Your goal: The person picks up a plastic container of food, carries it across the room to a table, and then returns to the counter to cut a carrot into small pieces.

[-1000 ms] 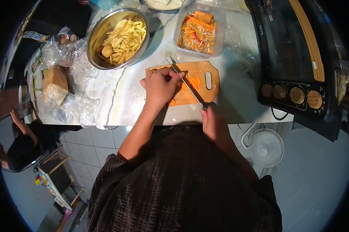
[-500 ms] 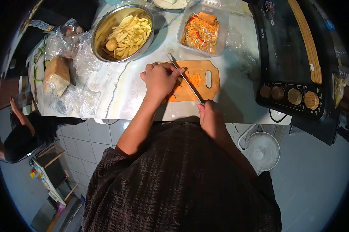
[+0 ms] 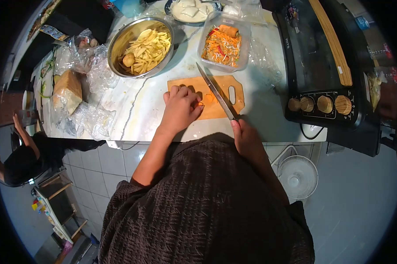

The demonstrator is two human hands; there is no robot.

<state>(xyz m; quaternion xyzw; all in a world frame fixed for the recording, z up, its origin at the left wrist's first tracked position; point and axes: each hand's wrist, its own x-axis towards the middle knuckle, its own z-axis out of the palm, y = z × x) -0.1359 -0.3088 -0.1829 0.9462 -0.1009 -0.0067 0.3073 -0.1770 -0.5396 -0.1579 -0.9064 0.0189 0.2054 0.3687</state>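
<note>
A wooden cutting board (image 3: 227, 82) lies near the counter's front edge. My right hand (image 3: 246, 135) is closed around the handle of a long knife (image 3: 219, 96), whose blade slants up and left across the board. On the left half of the board, my left hand (image 3: 179, 109) has its fingers curled down over carrot pieces (image 3: 200, 104), which it mostly hides. A few thin orange carrot slices (image 3: 210, 96) lie between that hand and the blade.
Behind the board stand a metal bowl (image 3: 115, 61) of cut potato strips and a plastic container (image 3: 247, 44) of shredded vegetables. A toaster oven (image 3: 326, 57) sits at the right. Wrapped bread (image 3: 68, 90) is at the left. Beyond it appears another person's arm (image 3: 27, 136).
My left hand has left the blade and drawn back left onto the carrot pieces. The knife has shifted right. Fewer carrot strips show beside the blade. The view has tilted slightly.
</note>
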